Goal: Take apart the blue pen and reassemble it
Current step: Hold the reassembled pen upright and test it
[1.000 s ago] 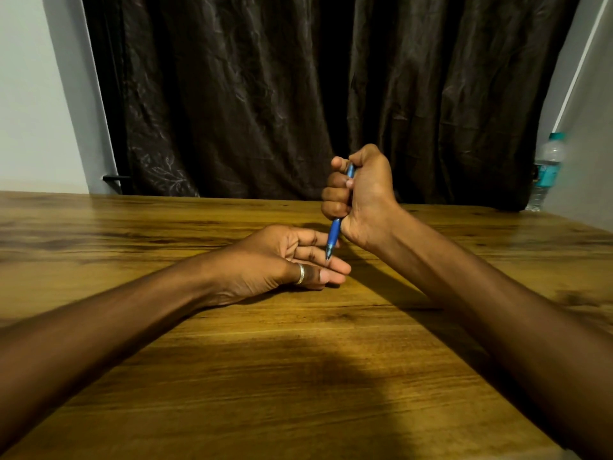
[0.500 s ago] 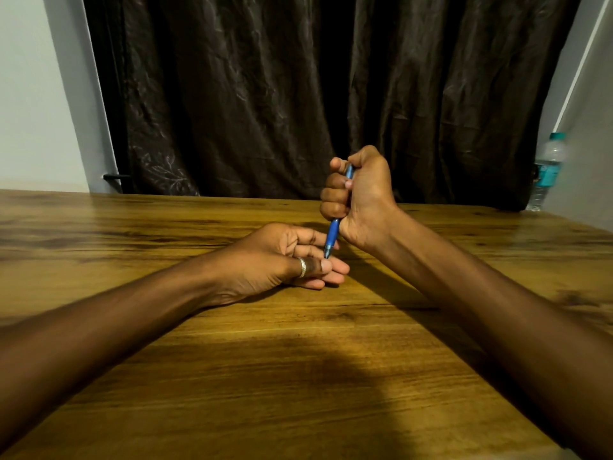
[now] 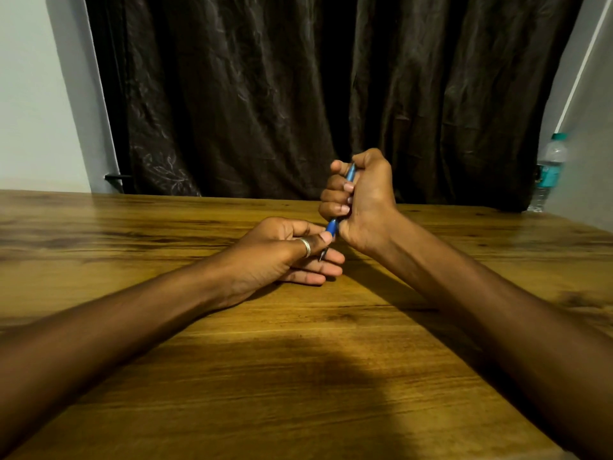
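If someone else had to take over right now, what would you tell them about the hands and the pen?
Right hand: fist shut around the blue pen, held upright above the wooden table.
Left hand: rests on the table, thumb and fingers pinching the pen's lower end near the tip.
Done: no loose parts are visible; the pen looks whole.
Left: probably twist off the tip section, take the pen apart, then reassemble it.

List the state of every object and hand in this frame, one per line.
blue pen: in one piece as far as shows, tilted, tip down
right hand: fisted around the pen's barrel
left hand: resting on the table, thumb and fingers at the pen's lower end
ring: worn on the left thumb
water bottle: upright, capped, at the table's far right
curtain: drawn shut
table: bare wood
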Action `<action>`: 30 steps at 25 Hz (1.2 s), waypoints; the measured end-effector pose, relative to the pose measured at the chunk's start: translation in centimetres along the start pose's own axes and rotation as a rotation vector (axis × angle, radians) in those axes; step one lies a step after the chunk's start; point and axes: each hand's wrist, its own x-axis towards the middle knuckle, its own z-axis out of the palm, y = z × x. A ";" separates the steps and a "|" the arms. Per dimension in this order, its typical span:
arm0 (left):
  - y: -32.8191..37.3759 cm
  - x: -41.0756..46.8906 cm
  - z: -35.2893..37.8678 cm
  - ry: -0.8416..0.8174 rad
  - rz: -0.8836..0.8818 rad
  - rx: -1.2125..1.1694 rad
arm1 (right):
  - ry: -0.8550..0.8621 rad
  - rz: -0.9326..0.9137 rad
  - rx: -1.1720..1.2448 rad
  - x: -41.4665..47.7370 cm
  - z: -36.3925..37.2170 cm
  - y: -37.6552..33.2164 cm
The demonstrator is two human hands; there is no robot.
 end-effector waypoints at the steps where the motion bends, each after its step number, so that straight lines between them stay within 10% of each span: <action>1: 0.0 0.0 0.2 0.039 0.015 0.012 | -0.003 0.001 0.006 0.0 0.0 0.0; 15: 0.4 0.3 -0.6 0.413 0.138 0.154 | -0.125 -0.297 -0.703 0.0 0.2 0.7; 19: -0.3 0.9 -2.3 0.560 0.280 0.566 | -0.012 -0.336 -0.818 1.1 -0.5 0.1; 30: -0.8 1.4 -2.7 0.448 0.106 1.164 | -0.008 0.042 -1.562 2.4 -2.4 -0.2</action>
